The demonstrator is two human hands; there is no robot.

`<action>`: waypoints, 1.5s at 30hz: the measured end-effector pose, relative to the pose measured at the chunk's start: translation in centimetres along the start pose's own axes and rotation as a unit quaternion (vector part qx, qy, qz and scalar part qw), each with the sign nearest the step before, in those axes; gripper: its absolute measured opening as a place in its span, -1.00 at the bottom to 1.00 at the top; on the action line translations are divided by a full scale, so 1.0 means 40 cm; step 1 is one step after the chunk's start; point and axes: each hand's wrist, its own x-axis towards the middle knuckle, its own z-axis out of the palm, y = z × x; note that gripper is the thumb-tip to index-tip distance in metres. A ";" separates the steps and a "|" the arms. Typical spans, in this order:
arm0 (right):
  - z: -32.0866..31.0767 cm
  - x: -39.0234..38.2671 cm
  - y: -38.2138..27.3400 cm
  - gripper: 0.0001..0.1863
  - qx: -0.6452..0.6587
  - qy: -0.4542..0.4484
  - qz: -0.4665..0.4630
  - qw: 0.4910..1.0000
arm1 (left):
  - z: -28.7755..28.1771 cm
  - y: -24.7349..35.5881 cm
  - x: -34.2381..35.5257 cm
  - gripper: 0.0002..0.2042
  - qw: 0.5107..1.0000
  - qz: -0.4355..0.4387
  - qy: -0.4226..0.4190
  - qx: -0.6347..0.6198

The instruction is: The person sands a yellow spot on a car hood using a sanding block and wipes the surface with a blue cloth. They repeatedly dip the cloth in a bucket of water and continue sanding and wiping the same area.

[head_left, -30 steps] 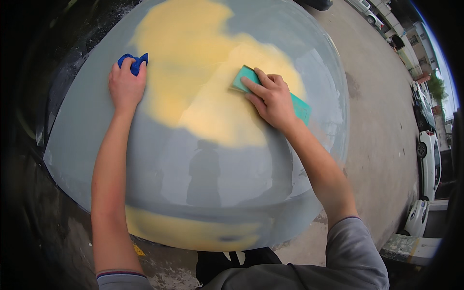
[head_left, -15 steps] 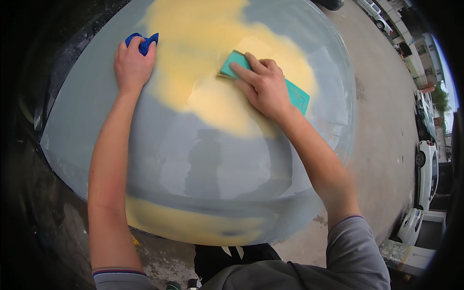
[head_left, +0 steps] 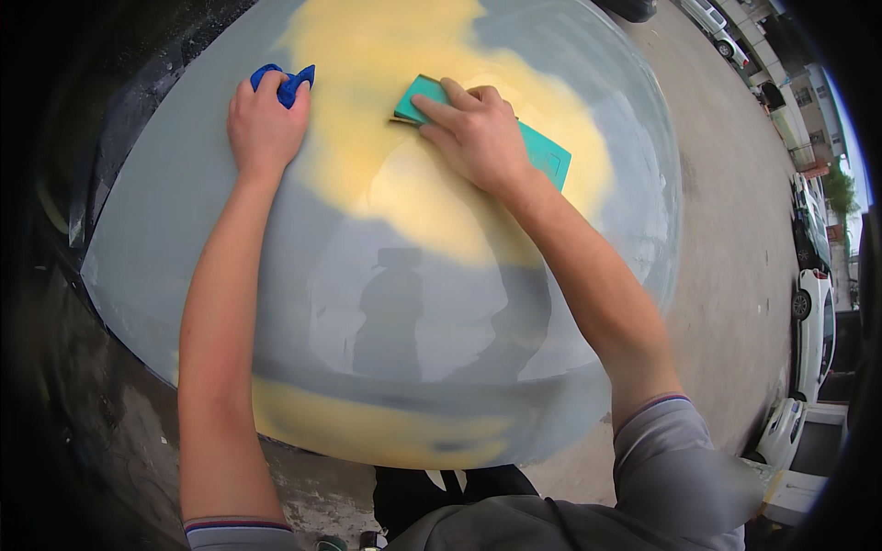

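Paved ground [head_left: 735,230], grey: stretching away to the right of the curved panel [head_left: 165,220], which is serving as my reference throughout.

White car [head_left: 815,335], parked: standing well off to the right of the panel.

Curved panel, grey, shiny: lying before me, its near half showing a dark reflection of a person.

Yellow patch [head_left: 432,202], irregular, soft-edged: covering the middle and far part of the panel.

Yellow strip [head_left: 377,427], blurred at its borders: running along the near edge of the panel.

Teal block [head_left: 545,154], long, flat: lying aslant on the yellow patch, right of the panel's middle, its left end pointing farther from me than its right. A thin darker layer is showing under the left end.

Right hand [head_left: 482,136], mine: closing over the middle of the block and gripping it, one finger lying along the top of its left end.

Left hand [head_left: 268,127], mine: resting toward the left side of the panel, thumb and fingers closing on a cloth.

Blue cloth [head_left: 294,84], bunched: sticking out past my left fingers, over the panel's far-left part. I cannot tell how much of it is touching the surface.
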 end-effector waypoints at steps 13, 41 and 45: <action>0.049 0.107 0.117 -0.61 -0.056 0.042 0.016 0.997 | -0.030 0.007 -0.016 -0.77 1.000 0.001 0.017 -0.024; 0.039 -0.015 0.164 -0.56 -0.106 0.010 0.163 0.981 | -0.024 -0.093 0.017 -0.77 1.000 -0.003 -0.009 -0.004; 0.043 0.192 0.397 -0.57 -0.156 -0.033 0.267 0.950 | 0.019 -0.004 0.030 -0.78 0.999 -0.003 -0.005 -0.044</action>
